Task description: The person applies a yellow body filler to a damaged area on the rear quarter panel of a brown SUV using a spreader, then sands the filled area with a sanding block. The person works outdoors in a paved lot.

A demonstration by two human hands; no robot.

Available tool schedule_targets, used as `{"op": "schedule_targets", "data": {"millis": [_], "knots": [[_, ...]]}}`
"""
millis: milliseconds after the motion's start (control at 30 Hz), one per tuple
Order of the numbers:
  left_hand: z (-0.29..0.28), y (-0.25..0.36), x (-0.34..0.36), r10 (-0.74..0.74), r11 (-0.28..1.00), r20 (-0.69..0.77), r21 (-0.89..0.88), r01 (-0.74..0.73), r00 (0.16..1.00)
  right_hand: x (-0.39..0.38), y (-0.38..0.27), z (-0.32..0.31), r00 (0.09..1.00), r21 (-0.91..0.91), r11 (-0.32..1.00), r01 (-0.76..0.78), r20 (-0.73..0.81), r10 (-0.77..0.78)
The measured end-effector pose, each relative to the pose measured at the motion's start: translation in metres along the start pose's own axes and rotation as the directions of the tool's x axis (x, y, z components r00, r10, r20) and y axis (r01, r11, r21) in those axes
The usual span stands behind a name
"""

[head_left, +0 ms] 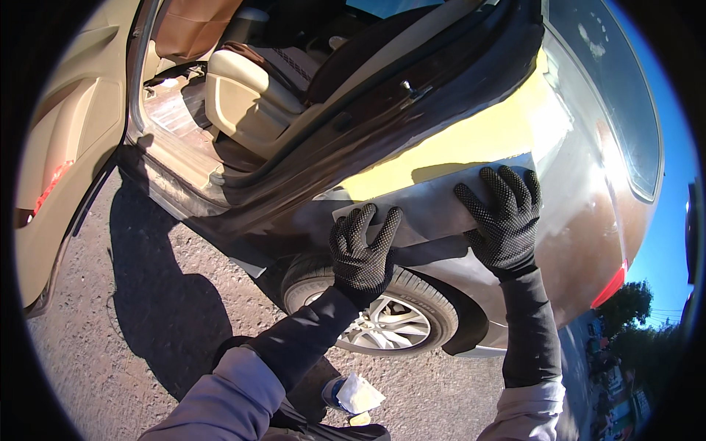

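Observation:
A long, thin grey spreader sheet [434, 209] lies slantwise against the rear side panel of a brown car [581, 213]. Along its upper edge spreads a smooth patch of yellow body filler [471, 136]. My left hand [362, 253], in a black dotted glove, grips the sheet near its left end, fingers over its face. At the right end my right hand [506, 220], gloved alike, presses on it with fingers spread over the surface. Both thumbs point inward. The sheet's lower edge is partly hidden by the hands.
Below the panel is the rear wheel [390, 320]. The rear door [73, 147] stands open at left, showing a beige seat [243, 88]. A folded white sheet [360, 393] and a small yellow piece [359, 420] are low down near my legs. A red tail light [610, 287] is at right.

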State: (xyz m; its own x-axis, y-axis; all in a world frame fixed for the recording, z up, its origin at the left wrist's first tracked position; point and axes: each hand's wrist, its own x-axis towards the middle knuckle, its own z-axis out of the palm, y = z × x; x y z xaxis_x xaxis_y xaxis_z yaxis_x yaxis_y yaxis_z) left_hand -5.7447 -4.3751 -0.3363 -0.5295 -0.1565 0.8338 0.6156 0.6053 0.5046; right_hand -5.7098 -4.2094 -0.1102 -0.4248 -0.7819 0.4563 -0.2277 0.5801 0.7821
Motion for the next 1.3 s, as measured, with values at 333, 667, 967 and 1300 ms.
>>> {"op": "schedule_targets", "data": {"millis": [333, 667, 967, 1300], "knots": [[0.007, -0.014, -0.033, 0.096, 0.995, 0.073, 0.032, -0.098, 0.993, -0.067, -0.037, 0.016, 0.988, 0.030, 0.987, -0.157, 0.007, 0.157], [-0.011, -0.016, -0.050, 0.194, 0.980, 0.125, 0.018, -0.198, 0.973, -0.098, -0.065, 0.006, 0.971, 0.130, 0.963, -0.236, 0.057, 0.230], [-0.044, -0.005, -0.047, 0.165, 0.986, 0.252, -0.010, -0.167, 0.954, -0.098, -0.068, -0.031, 0.973, 0.088, 0.975, -0.202, 0.130, 0.190], [-0.037, -0.004, 0.006, 0.174, 0.985, 0.006, 0.010, -0.174, 0.985, -0.023, -0.021, -0.023, 0.998, -0.025, 0.999, -0.040, -0.057, 0.038]]}}
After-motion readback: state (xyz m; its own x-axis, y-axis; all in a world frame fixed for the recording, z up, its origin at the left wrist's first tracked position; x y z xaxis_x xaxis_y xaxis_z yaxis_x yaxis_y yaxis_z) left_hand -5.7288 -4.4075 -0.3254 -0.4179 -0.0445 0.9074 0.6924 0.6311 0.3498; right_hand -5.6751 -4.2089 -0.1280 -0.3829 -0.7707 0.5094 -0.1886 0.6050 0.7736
